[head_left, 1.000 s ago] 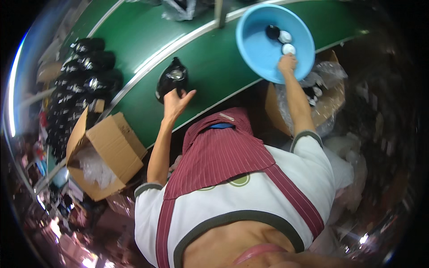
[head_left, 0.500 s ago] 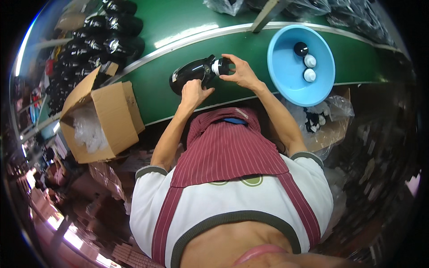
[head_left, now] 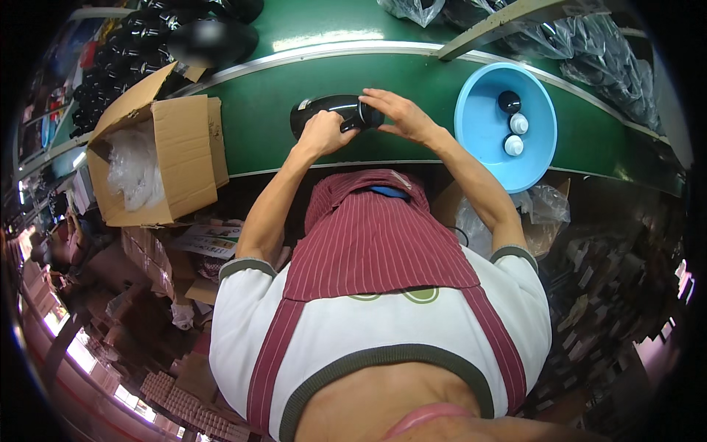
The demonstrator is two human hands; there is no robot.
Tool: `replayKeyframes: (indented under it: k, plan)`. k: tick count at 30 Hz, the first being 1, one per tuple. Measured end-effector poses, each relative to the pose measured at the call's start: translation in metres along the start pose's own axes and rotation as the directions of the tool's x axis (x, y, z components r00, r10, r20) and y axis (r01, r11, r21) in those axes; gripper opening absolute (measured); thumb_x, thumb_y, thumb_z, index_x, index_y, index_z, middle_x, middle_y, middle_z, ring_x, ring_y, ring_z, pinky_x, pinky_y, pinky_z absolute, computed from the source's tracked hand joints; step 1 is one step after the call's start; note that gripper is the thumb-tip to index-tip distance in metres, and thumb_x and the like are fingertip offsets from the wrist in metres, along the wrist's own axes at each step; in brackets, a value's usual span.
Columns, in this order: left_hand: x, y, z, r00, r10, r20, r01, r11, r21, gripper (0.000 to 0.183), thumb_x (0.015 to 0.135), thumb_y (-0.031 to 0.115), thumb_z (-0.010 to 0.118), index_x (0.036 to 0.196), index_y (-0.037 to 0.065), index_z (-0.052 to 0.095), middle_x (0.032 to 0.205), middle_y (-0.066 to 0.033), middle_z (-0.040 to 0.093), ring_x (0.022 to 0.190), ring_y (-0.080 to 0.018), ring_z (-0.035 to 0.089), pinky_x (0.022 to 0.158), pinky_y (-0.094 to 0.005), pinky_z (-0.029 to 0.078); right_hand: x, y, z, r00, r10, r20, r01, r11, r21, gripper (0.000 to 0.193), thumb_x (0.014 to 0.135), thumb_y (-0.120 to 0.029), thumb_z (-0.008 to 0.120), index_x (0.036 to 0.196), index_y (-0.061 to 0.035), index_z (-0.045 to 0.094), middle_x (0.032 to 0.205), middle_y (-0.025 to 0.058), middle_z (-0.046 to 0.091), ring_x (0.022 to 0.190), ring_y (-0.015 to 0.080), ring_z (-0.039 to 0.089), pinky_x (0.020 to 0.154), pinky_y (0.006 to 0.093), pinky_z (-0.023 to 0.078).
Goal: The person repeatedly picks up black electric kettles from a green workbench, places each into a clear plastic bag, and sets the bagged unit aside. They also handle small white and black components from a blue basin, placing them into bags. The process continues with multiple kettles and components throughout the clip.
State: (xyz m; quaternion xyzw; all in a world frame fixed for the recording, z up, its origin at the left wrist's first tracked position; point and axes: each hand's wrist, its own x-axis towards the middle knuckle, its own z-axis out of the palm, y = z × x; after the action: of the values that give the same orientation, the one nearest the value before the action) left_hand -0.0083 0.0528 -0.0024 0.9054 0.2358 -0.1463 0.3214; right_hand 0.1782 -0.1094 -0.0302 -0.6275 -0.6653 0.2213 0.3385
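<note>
**Two Hands Meet at the Neck of a Black Bottle**

A person in a striped maroon apron point(head_left: 375, 247) and white shirt point(head_left: 368, 320) works at a green worktable point(head_left: 258, 140), a glossy black bottle point(head_left: 320, 107) on its side at twelve o'clock, its base toward nine and its neck toward three. The left hand point(head_left: 324, 135) is closed around the bottle from the six o'clock side, fingers curled over its body and thumb stretched toward the neck. The right hand point(head_left: 407, 118), half open, comes in from three o'clock and holds a black cap point(head_left: 373, 116) at the bottle's mouth, fingers above and thumb below; the fingers partly mask the joint, so how far the cap is seated is hard to judge.

At two o'clock, a round light-blue basin point(head_left: 482, 151) holds a black round piece point(head_left: 509, 102) and two white-topped pieces point(head_left: 518, 124), grouped close together. Beyond it, toward the rim of the view, lie grey plastic bags point(head_left: 611, 77). Between nine and ten o'clock, an open cardboard box point(head_left: 188, 147) contains crumpled clear plastic point(head_left: 136, 173). More dark bottles point(head_left: 213, 43) are massed between ten and eleven, and near three o'clock a plastic-lined carton point(head_left: 549, 206) sits below the table's edge.
</note>
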Motion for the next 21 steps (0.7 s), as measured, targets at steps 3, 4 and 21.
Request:
replayKeyframes:
  k: [3,4,21]
  plan:
    - [0.006,-0.004,-0.007,0.997,-0.006,0.077,0.003,0.999,0.042,0.041,0.082,0.04,0.077,0.088,0.0,0.078,0.081,-0.0243,0.072,0.079,-0.0403,0.072,0.077,-0.0464,0.058,-0.002,-0.004,0.002,0.998,0.043,-0.044,-0.041,0.998,0.041,0.076,0.073,-0.006,0.084,0.142,-0.0074,0.053,0.144,0.0171,0.055,0.132,0.0333,0.055,0.11,0.041,0.048]
    - [0.007,-0.006,-0.008,0.994,-0.015,0.104,0.009,0.998,0.059,0.04,0.082,0.04,0.077,0.089,0.001,0.078,0.082,-0.0243,0.072,0.08,-0.0403,0.072,0.078,-0.0467,0.058,-0.002,-0.008,0.004,0.995,0.069,-0.078,-0.064,0.996,0.064,0.073,0.075,-0.01,0.085,0.141,-0.0056,0.054,0.14,0.0179,0.059,0.13,0.0327,0.058,0.109,0.0404,0.049]
    - [-0.018,-0.007,-0.009,0.951,0.275,-0.139,-0.276,0.961,0.011,0.034,0.082,0.038,0.077,0.1,0.009,0.079,0.082,-0.0183,0.073,0.078,-0.0365,0.072,0.075,-0.0456,0.058,-0.014,-0.057,0.028,0.896,0.36,-0.261,-0.312,0.927,0.209,0.068,0.092,-0.031,0.076,0.147,-0.0056,0.047,0.097,0.0153,0.073,0.085,0.0287,0.073,0.08,0.037,0.059]
